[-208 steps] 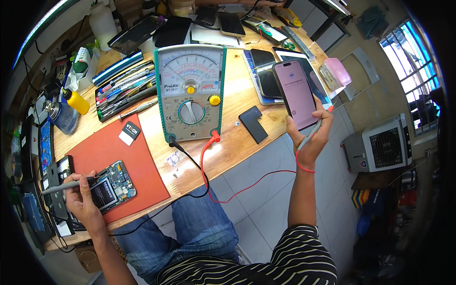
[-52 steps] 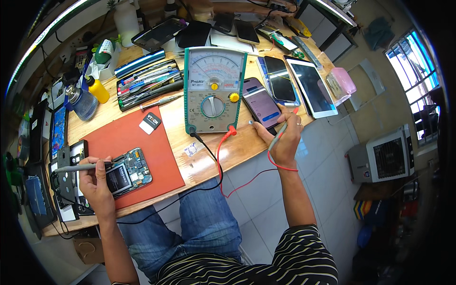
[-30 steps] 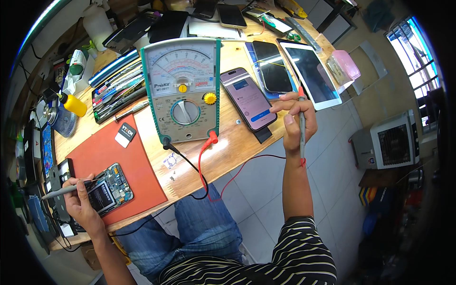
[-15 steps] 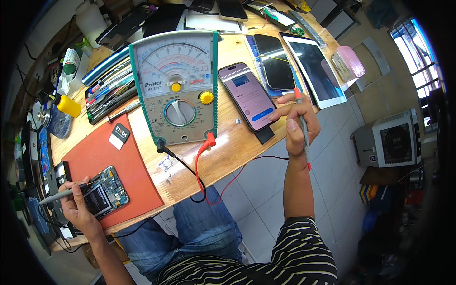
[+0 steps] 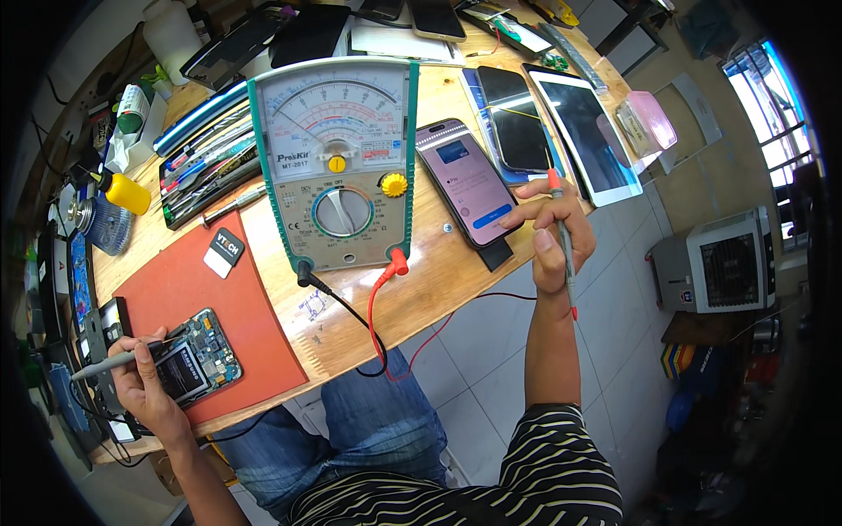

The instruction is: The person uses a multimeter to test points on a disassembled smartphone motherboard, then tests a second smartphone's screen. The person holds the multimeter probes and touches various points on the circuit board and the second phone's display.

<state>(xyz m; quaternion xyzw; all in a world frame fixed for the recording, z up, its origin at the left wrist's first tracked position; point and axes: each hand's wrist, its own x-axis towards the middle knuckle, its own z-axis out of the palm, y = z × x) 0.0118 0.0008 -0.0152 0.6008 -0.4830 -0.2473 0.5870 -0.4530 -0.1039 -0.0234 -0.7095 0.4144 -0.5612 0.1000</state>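
Observation:
My left hand is closed around a grey test probe at the lower left. Its fingers lie against the left side of an opened phone, whose circuit board and dark battery are bare. Across the table, my right hand grips a second test probe with red ends. A finger of that hand reaches the lower part of a lit smartphone; whether it touches the screen I cannot tell. Between my hands stands an analog multimeter with a green edge, a black lead and a red lead plugged in.
An orange mat lies under the opened phone. Pens and tools fill a tray behind it. A dark phone, a white tablet and a pink case sit at the right. An air cooler stands beyond the table edge.
The multimeter and the lit phone appear slightly further right and lower in the picture, as the view shifts a little. Both hands keep their probes and hardly move.

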